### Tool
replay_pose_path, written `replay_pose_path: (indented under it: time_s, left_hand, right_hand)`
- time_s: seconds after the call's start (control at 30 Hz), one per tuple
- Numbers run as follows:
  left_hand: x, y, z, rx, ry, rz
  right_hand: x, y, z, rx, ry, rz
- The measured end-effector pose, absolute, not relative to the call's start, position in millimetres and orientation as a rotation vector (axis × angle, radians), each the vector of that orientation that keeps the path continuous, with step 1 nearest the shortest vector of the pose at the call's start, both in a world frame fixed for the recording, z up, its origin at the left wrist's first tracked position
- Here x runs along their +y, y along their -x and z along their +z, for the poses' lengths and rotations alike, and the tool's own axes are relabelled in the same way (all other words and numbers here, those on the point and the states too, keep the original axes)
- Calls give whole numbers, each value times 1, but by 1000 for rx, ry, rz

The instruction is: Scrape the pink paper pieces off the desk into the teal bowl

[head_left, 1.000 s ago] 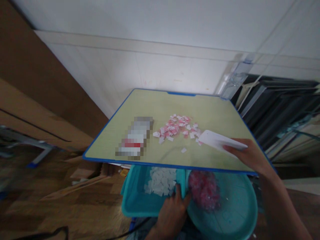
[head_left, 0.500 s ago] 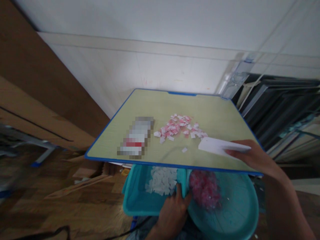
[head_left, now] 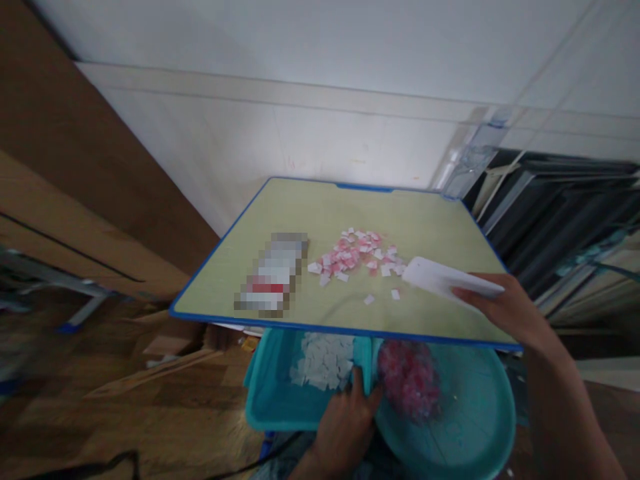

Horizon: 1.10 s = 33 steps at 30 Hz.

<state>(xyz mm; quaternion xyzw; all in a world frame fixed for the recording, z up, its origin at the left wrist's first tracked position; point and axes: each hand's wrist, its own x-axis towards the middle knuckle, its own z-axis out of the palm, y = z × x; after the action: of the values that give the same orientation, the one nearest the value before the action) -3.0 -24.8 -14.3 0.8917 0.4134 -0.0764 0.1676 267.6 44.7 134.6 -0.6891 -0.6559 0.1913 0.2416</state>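
My right hand (head_left: 493,297) is closed on a stiff white card (head_left: 443,277), its far end tilted down over the right side of the table. Beside the card's tip lie small pink and white paper pieces (head_left: 350,252) in a loose pile. Two stray white pieces sit nearer the front edge. Below the table, my left hand (head_left: 347,423) grips the rims where a turquoise rectangular tub (head_left: 285,417) and a round turquoise basin (head_left: 500,413) meet. White pieces (head_left: 325,360) fill part of the tub. The basin holds a clear bag of pink pieces (head_left: 410,380).
A pixelated phone-like object (head_left: 273,273) lies on the left of the blue-edged table (head_left: 300,200). Clear plastic (head_left: 470,160) leans behind the right corner, near stacked dark panels (head_left: 565,207). A brown board (head_left: 100,173) stands at left, cardboard scraps (head_left: 175,337) on the floor.
The white card has shifted slightly right and its tip has lifted a little. A small white piece now lies separately in front of it. My left hand has stayed put.
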Motion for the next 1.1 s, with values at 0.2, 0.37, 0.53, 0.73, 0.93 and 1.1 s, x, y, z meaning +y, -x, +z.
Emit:
replay_pose_path:
  time_s: [0.2, 0.37, 0.53, 0.73, 0.93, 1.1]
  left_hand:
    - [-24, 3, -12, 1152, -2536, -232]
    - [-25, 3, -13, 1165, -2539, -222]
    - [-25, 3, -15, 1154, -2535, -223]
    - [-24, 3, -14, 1146, -2511, -280]
    - [-23, 3, -11, 1146, -2502, -289]
    - [-23, 2, -9, 1151, -2497, -293]
  right_hand:
    - [42, -263, 137, -1839, 1816, 654]
    - [35, -261, 143, -1824, 1809, 716]
    - [32, -253, 143, -1867, 1770, 803]
    - [39, -236, 151, -1997, 1730, 756]
    - [50, -214, 155, -2193, 1478, 707]
    - [60, -203, 158, -2287, 1361, 681]
